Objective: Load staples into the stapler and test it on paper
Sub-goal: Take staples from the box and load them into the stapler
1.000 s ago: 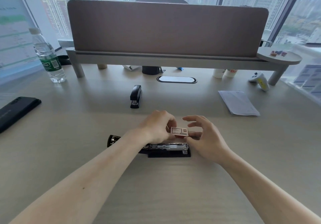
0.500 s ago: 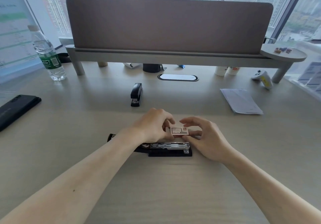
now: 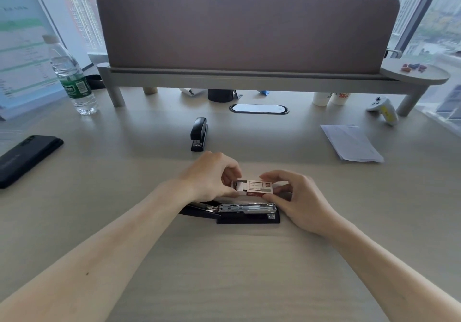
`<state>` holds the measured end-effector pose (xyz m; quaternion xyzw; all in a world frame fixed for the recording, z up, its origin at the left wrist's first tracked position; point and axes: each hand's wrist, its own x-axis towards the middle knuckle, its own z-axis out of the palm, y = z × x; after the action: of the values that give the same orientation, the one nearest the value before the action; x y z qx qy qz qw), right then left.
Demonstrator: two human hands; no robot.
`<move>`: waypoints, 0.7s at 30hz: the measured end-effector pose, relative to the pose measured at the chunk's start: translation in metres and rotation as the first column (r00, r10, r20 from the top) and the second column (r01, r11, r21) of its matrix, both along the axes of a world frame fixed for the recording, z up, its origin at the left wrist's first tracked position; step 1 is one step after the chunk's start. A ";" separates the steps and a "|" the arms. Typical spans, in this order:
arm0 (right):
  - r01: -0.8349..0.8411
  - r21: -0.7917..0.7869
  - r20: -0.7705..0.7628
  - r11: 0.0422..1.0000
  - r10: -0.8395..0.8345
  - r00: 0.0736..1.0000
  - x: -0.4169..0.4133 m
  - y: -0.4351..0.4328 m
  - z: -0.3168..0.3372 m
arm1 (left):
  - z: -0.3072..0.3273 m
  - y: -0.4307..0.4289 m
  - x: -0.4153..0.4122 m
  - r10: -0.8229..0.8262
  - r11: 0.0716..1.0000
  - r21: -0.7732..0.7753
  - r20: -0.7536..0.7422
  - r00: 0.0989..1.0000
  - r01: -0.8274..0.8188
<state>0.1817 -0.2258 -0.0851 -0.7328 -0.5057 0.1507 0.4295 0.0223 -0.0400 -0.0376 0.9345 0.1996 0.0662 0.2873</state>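
Both hands hold a small staple box (image 3: 254, 187) just above the opened stapler (image 3: 239, 212), which lies near the bench's (image 3: 224, 271) middle. The left hand (image 3: 212, 175) pinches its open end (tray showing); the right hand's (image 3: 296, 198) fingers (image 3: 274, 175) curl round the other. Paper (image 3: 351, 143) lies toward the right edge.

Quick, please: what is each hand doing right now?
Left hand: pinches the staple box at its left end.
Right hand: pinches its right end.

Staple box (image 3: 253, 187) apparently over open stapler (image 3: 247, 209); second stapler (image 3: 199, 134) behind; paper (image 3: 351, 143) right, phone (image 3: 26, 158) left.
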 end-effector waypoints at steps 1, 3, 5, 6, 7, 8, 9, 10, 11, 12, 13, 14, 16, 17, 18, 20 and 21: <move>0.000 -0.005 -0.002 1.000 0.000 1.000 0.000 0.000 0.000 | 0.001 0.000 0.000 0.009 1.000 -0.005 -0.002 1.000 -0.009; -0.004 -0.019 0.005 1.000 0.004 1.000 -0.001 0.000 0.002 | 0.003 -0.001 -0.001 0.027 0.999 -0.034 0.004 1.000 -0.027; -0.007 -0.035 0.020 0.999 0.007 1.000 -0.001 0.001 0.004 | 0.005 -0.002 -0.002 0.037 0.998 -0.043 0.012 0.999 -0.036; -0.005 -0.042 0.023 0.999 0.005 1.000 -0.001 0.002 0.004 | 0.007 -0.002 -0.002 0.038 0.999 -0.034 0.006 0.999 -0.038; 0.000 -0.045 0.024 0.999 0.001 1.000 -0.001 0.002 0.004 | 0.007 -0.002 -0.002 0.038 0.999 -0.022 -0.005 0.999 -0.038; 0.005 -0.047 0.024 0.999 -0.004 1.000 -0.002 0.003 0.004 | 0.008 -0.003 -0.001 0.036 0.999 -0.012 -0.014 0.999 -0.036; 0.008 -0.048 0.022 0.999 -0.007 1.000 -0.002 0.003 0.004 | 0.008 -0.004 -0.001 0.034 0.999 -0.007 -0.020 0.999 -0.035; 0.008 -0.049 0.020 0.999 -0.007 1.000 -0.002 0.002 0.004 | 0.008 -0.005 0.000 0.034 0.999 -0.005 -0.023 0.999 -0.034; 0.009 -0.049 0.021 0.999 -0.008 1.000 -0.002 0.002 0.004 | 0.008 -0.006 0.001 0.033 0.999 -0.002 -0.025 0.999 -0.033; 0.010 -0.049 0.024 0.999 -0.009 1.000 -0.002 0.002 0.004 | 0.007 -0.007 0.002 0.034 0.999 0.002 -0.026 0.999 -0.034; 0.010 -0.050 0.027 0.999 -0.009 1.000 -0.003 0.002 0.004 | 0.007 -0.007 0.002 0.037 0.999 0.008 -0.028 0.999 -0.037; 0.010 -0.051 0.028 0.999 -0.008 1.000 -0.003 0.002 0.005 | 0.007 -0.007 0.003 0.041 0.999 0.013 -0.032 0.999 -0.041; 0.008 -0.050 0.032 0.999 -0.006 0.999 -0.003 0.002 0.004 | 0.007 -0.008 0.003 0.045 0.999 0.019 -0.042 0.998 -0.044; 0.006 -0.051 0.034 0.999 -0.004 0.999 -0.003 0.002 0.004 | 0.008 -0.008 0.003 0.046 0.999 0.021 -0.045 0.998 -0.045; 0.002 -0.052 0.034 0.999 0.000 0.999 -0.003 0.002 0.004 | 0.008 -0.008 0.003 0.049 0.999 0.020 -0.047 0.998 -0.048; 0.000 -0.049 0.036 0.999 0.002 0.999 -0.003 0.002 0.004 | 0.009 -0.009 0.002 0.064 0.998 0.010 -0.047 0.997 -0.063; 0.001 -0.048 0.037 0.999 0.001 0.999 -0.003 0.002 0.004 | 0.010 -0.008 0.002 0.074 0.997 0.001 -0.048 0.996 -0.074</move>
<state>0.1782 -0.2243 -0.0809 -0.7457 -0.5097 0.1491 0.4023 0.0240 -0.0484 -0.0281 0.9276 0.2412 0.0542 0.2800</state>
